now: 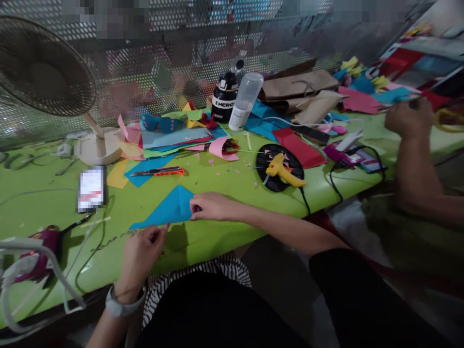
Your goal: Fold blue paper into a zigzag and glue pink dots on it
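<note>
the right hand (212, 207) has its fingers curled at the right edge of a folded blue paper sheet (174, 208), touching it; whether thumb and finger pinch the edge, i cannot tell. the left hand (145, 246) is loosely curled, a fingertip right by the sheet's lower edge; i cannot tell whether it grips. the sheet lies near the front edge of the green worktop (213, 241), with an orange utility knife (165, 171) just behind it and a yellow glue gun (284, 171) on a black dish (261, 162) to the right.
</note>
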Available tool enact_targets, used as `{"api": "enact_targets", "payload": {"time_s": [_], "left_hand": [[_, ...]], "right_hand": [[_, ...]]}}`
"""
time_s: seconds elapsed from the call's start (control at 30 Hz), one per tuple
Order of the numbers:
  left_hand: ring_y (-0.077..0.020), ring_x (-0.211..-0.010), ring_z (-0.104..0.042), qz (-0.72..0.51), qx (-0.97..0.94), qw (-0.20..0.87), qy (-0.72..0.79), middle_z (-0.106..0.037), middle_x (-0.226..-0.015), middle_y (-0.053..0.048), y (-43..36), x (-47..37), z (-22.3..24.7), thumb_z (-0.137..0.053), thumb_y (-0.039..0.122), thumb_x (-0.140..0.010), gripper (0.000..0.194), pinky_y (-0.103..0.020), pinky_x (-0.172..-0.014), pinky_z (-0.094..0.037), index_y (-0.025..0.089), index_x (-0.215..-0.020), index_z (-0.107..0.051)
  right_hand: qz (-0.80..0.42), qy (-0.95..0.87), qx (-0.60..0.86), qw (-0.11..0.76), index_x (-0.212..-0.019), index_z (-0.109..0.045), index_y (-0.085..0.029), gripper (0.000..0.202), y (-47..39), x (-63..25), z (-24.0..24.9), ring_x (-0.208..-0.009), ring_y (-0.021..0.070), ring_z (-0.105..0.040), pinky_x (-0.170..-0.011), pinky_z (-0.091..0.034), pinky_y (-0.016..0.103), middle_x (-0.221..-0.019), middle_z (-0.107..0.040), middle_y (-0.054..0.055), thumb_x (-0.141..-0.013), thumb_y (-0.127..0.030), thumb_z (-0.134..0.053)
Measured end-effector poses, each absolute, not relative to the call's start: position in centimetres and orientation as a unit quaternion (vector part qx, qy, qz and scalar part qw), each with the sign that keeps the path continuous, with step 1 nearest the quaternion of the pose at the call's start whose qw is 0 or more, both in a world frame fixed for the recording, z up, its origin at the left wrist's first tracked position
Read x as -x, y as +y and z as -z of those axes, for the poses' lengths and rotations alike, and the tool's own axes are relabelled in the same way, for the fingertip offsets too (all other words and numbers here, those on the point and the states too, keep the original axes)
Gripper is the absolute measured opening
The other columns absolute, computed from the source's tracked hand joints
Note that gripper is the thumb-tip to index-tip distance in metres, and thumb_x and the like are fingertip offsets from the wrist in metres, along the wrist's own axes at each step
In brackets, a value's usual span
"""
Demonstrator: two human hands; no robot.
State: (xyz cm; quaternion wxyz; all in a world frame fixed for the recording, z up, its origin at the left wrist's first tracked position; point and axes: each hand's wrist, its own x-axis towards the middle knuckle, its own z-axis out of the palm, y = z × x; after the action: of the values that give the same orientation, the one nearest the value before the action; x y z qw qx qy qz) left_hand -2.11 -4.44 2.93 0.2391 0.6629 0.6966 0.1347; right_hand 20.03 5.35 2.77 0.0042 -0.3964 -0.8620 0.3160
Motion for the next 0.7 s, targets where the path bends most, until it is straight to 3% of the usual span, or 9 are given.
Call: {"api": "enact_targets", "payload": {"time_s": [0.13,0.3,0.43,0.63,0.7], "left_hand": [[-0.0144,-0.052,-0.055,-0.164,-0.639,0.379,0.649,-0.06,-0.054,0.001,-5.0,1.8,-2.6,-0.047,0.056,-0.088,0.045,-0.024,-0.051,-0.037,0.02,-0.064,-0.057],[-0.0186,-0.077,-0.064,-0.304,-0.57,0.486,0.589,-0.07,-0.083,-0.003,-4.5,0.3,-2.7,-0.057,0.055,-0.085,0.04,-0.027,-0.068,-0.05,0.017,-0.092,-0.067],[-0.0167,-0.08,-0.065,-0.447,-0.446,0.566,0.53,-0.071,-0.088,-0.004,-1.8,-1.7,-2.2,-0.066,0.057,-0.078,0.042,-0.029,-0.078,-0.053,0.017,-0.091,-0.068],[-0.0095,-0.062,-0.059,-0.463,-0.404,0.59,0.524,-0.068,-0.078,0.001,2.9,-2.7,-2.7,-0.076,0.057,-0.067,0.047,-0.02,-0.059,-0.05,0.018,-0.092,-0.068],[-0.0102,-0.059,-0.059,-0.434,-0.402,0.606,0.533,-0.068,-0.076,0.001,3.9,-2.6,-2.9,-0.077,0.059,-0.064,0.052,-0.021,-0.053,-0.049,0.019,-0.094,-0.066]], "right_hand": [[-0.429,-0.802,0.409,0.079,-0.077,-0.064,-0.018,0.021,4.8,-20.4,-3.1,-0.073,0.0151,-0.059,-0.059,-0.037,0.025,-0.079,-0.067,0.002,-0.079,-0.037,-0.072],[-0.52,-0.726,0.399,0.206,-0.078,-0.063,-0.019,0.018,2.7,-19.5,-3.1,-0.066,0.0117,-0.055,-0.061,-0.042,0.022,-0.071,-0.063,-0.002,-0.078,-0.034,-0.072],[-0.47,-0.741,0.379,0.296,-0.084,-0.065,-0.017,0.009,1.6,-18.2,-2.9,-0.071,0.0126,-0.059,-0.067,-0.046,0.025,-0.081,-0.067,0.002,-0.082,-0.026,-0.066],[-0.376,-0.704,0.439,0.412,-0.089,-0.068,-0.017,0.026,7.7,-23.3,-4.2,-0.068,0.0147,-0.063,-0.066,-0.052,0.028,-0.08,-0.07,0.004,-0.089,-0.04,-0.056],[-0.275,-0.675,0.537,0.424,-0.093,-0.068,-0.017,0.022,11.7,-26.7,-4.6,-0.069,0.0157,-0.065,-0.068,-0.052,0.029,-0.084,-0.071,0.005,-0.089,-0.034,-0.054]]}}
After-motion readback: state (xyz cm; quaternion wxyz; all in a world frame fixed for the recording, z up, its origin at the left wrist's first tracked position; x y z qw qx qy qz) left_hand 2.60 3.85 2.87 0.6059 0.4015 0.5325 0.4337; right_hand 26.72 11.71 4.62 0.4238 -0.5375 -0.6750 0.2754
